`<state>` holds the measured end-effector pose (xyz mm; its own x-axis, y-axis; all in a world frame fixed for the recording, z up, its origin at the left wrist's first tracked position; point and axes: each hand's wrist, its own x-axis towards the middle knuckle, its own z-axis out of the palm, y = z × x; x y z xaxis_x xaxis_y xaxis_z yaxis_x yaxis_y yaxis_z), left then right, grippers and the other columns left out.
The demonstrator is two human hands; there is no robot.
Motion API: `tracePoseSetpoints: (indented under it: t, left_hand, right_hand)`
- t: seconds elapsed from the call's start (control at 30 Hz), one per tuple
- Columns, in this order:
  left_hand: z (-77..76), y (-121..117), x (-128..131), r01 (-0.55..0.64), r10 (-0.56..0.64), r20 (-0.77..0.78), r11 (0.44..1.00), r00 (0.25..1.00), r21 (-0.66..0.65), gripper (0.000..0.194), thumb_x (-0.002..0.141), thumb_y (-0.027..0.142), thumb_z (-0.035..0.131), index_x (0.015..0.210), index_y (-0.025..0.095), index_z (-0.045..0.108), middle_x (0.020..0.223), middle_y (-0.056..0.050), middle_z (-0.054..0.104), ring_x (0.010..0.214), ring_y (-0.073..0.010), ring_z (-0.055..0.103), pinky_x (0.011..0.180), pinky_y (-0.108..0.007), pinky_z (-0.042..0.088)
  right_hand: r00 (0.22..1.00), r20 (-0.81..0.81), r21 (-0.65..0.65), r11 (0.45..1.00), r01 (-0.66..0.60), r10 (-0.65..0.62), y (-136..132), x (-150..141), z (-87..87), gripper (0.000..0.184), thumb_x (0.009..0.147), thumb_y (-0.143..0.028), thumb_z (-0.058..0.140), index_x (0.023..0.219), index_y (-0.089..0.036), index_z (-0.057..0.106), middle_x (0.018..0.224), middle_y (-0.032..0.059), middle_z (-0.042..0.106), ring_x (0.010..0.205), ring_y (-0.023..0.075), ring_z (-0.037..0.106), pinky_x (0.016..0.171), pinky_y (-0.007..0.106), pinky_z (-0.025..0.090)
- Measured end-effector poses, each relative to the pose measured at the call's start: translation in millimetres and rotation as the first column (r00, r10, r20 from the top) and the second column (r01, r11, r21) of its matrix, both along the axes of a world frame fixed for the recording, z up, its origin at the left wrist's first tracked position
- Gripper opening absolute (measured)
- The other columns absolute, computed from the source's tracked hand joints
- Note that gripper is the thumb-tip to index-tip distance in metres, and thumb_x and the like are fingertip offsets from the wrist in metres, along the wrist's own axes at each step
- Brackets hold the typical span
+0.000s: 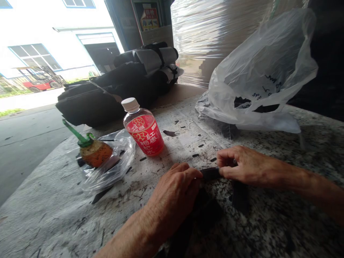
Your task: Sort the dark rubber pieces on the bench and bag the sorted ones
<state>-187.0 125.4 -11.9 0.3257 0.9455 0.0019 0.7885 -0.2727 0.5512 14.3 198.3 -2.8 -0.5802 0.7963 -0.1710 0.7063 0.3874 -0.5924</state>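
Note:
A black strip of material [211,173] stretches between my two hands, just above the speckled tabletop. My left hand [180,186] is closed on its left end, thumb and forefinger pressed together. At the other end my right hand [238,165] pinches the strip between thumb and fingers. More black material [240,197] hangs or lies below my right hand, and a dark piece [208,211] shows beside my left wrist. Shadow and my left hand hide how these pieces join.
A bottle of red drink [144,134] stands ahead of my left hand. Left of it, an orange-brown glue pot [95,152] with a green spout sits on clear plastic. A white plastic bag [258,79] stands back right. Black rolls [115,82] lie behind; small black scraps dot the table [67,200].

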Motion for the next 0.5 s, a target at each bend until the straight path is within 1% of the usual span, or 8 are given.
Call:
tracePoseSetpoints:
  t: [0.27, 0.5]
  left_hand:
    - [-0.2, 0.7, -3.9, 0.004, -0.004, 0.018, 1.0, 1.0, -0.004, 0.021, 0.09, 0.018, 0.043, 0.092, 0.021, 0.063, 0.082, 0.0, 0.058, 0.075, -0.0136, 0.055, 0.07, -0.026, 0.04]
    - [-3.4, 5.1, -7.6, 0.025, -0.025, 0.035, 1.0, 0.999, 0.003, 0.019, 0.089, 0.016, 0.044, 0.09, 0.021, 0.062, 0.082, 0.001, 0.057, 0.074, -0.0125, 0.054, 0.072, -0.025, 0.04]
  right_hand:
    - [0.999, 0.047, 0.021, 1.0, 0.017, -0.018, -2.0, -7.2, 5.9, 0.008, 0.068, -0.019, 0.051, 0.06, -0.02, 0.052, 0.054, -0.0046, 0.055, 0.051, 0.0115, 0.046, 0.045, 0.022, 0.03]
    - [0.994, 0.097, 0.066, 0.997, 0.042, -0.048, -3.5, -10.6, 2.7, 0.009, 0.067, -0.019, 0.051, 0.059, -0.021, 0.051, 0.055, -0.0038, 0.056, 0.052, 0.0122, 0.047, 0.046, 0.023, 0.028]
